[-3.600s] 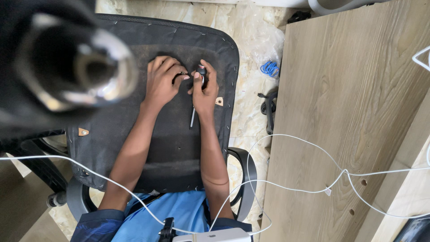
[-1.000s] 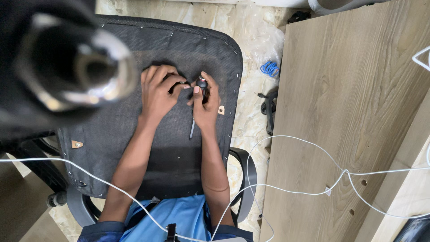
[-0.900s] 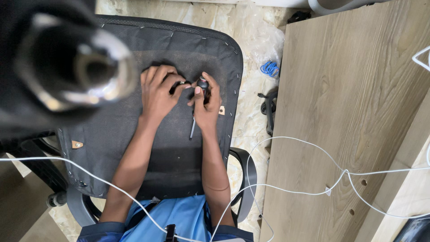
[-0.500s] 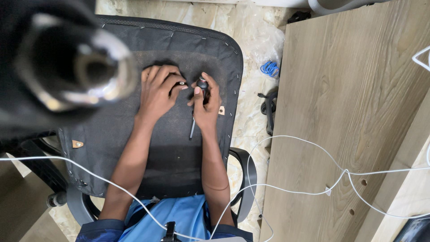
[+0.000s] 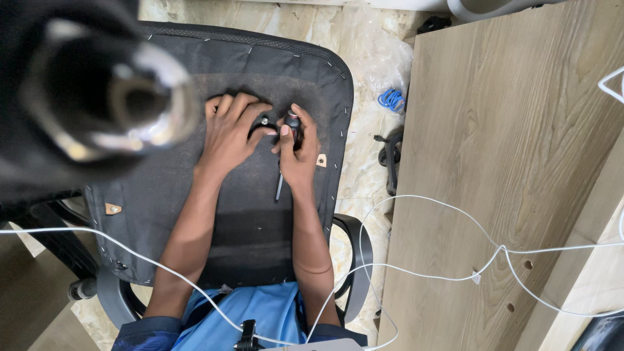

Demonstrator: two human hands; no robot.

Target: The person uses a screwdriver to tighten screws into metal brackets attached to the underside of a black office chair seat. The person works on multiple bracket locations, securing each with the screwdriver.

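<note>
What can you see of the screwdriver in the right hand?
The screwdriver has a dark handle with a rounded butt and a thin metal shaft. The right hand is wrapped around the handle, so most of it is hidden; the butt shows near the thumb. The shaft runs out below the hand, towards the person, lying close over the black seat underside. Its tip is too small to make out.

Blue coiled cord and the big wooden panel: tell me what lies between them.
Nothing: in the head view only bare floor under clear plastic sheeting separates the blue coiled cord from the wooden panel.
</note>
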